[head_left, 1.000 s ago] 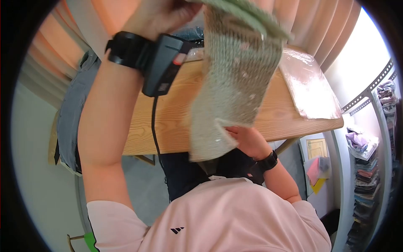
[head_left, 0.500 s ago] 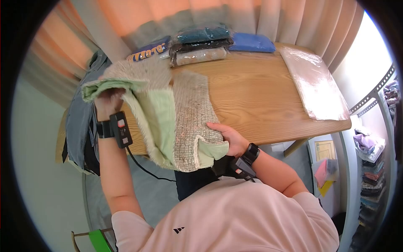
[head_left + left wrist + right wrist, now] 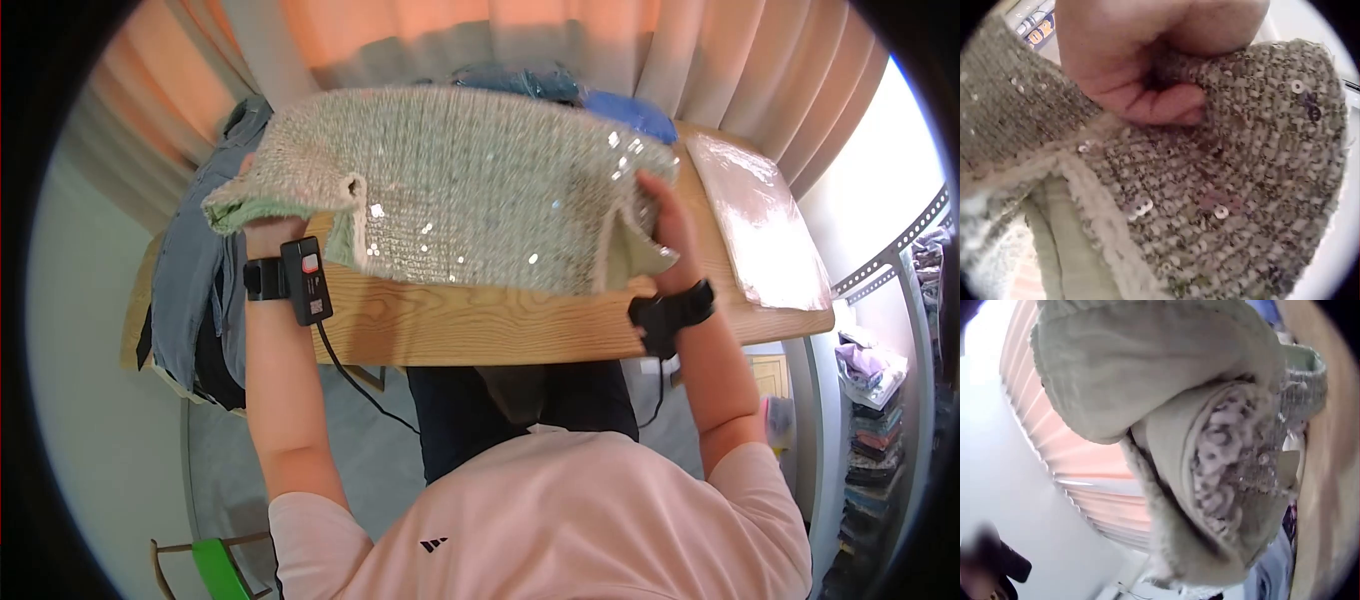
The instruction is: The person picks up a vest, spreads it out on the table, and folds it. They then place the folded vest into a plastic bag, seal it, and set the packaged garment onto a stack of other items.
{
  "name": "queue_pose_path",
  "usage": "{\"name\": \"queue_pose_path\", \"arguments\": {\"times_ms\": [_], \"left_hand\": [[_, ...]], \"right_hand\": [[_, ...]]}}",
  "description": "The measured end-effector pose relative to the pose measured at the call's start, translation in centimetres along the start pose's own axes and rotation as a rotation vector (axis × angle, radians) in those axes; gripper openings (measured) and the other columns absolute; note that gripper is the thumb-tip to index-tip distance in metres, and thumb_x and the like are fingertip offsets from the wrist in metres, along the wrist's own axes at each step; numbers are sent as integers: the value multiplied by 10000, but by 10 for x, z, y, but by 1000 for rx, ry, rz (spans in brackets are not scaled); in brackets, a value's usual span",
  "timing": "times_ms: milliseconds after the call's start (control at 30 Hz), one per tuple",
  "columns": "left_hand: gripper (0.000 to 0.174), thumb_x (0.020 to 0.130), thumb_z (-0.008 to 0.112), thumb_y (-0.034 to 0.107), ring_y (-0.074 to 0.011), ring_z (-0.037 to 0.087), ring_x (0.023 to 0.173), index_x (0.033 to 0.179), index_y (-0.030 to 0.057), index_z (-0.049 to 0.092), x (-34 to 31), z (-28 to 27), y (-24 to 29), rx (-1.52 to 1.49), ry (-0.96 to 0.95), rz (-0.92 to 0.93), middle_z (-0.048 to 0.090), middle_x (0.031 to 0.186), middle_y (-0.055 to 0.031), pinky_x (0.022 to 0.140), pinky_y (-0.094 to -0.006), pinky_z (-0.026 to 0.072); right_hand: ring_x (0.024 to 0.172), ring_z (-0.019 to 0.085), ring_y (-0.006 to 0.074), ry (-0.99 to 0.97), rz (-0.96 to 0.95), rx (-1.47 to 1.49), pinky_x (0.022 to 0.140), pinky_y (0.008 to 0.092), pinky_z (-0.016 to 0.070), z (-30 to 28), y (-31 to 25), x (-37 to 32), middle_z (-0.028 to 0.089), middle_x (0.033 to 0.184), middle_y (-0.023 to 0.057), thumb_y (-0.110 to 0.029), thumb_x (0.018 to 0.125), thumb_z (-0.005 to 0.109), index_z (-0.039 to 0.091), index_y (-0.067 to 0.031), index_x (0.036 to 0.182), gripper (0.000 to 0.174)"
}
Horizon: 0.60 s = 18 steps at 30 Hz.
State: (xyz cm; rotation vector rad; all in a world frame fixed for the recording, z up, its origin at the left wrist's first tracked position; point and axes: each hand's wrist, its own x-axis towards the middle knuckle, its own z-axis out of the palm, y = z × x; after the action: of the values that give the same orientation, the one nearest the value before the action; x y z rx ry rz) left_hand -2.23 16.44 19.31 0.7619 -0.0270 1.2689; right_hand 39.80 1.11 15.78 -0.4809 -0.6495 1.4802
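A sequined tweed garment [image 3: 480,190] with pale green lining stretches between my two hands over the table. My left hand [image 3: 275,238] grips its left end, mostly covered by the cloth in the head view. In the left wrist view, curled fingers [image 3: 1172,106] of that hand clutch the nubby fabric. My right hand [image 3: 675,235] holds the opposite end, fingers along its edge near a flap of lining. The right wrist view takes in the green lining [image 3: 1147,369] and a ruffled, sequined part inside a fold; the right hand is hidden there.
The wooden table [image 3: 450,335] lies beneath. At its back are a blue packed garment [image 3: 630,115] and other bagged items, partly covered. A clear plastic bag [image 3: 755,220] lies at the right end. Denim clothing [image 3: 190,270] hangs at left; shelves of folded clothes [image 3: 875,430] stand at right.
The garment, first lifted high, then lowered and bunched to the left, is now spread sideways over the table. My right hand has moved forward and right with its end.
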Motion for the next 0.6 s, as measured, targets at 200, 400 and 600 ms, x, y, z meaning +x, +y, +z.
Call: {"name": "queue_pose_path", "arguments": {"times_ms": [200, 400, 600], "left_hand": [[309, 922, 475, 232, -253, 604, 984, 1130, 7, 517, -57, 7, -35, 336, -187, -228, 604, 1098, -149, 829, -382, 527], [453, 862, 552, 139, -198, 564, 1037, 1274, -10, 436, -142, -33, -86, 784, 494, -657, 559, 1185, -142, 863, -318, 467], [465, 886, 590, 101, -169, 551, 1040, 1298, -27, 415, -176, -3, -91, 998, 512, -591, 569, 1167, -134, 901, -298, 418]], "right_hand": [[938, 621, 169, 131, -124, -515, 806, 294, 522, -2, -46, -26, 610, 1096, 85, -107, 903, 524, 494, -7, 1221, 336], [946, 595, 153, 401, 337, -833, 798, 288, 494, -97, -24, -78, 598, 1097, 115, -141, 874, 595, 464, 41, 1248, 436], [908, 599, 165, 560, 344, -1308, 767, 295, 473, -104, -15, -117, 619, 1016, 139, -213, 804, 698, 491, 42, 1188, 505]]}}
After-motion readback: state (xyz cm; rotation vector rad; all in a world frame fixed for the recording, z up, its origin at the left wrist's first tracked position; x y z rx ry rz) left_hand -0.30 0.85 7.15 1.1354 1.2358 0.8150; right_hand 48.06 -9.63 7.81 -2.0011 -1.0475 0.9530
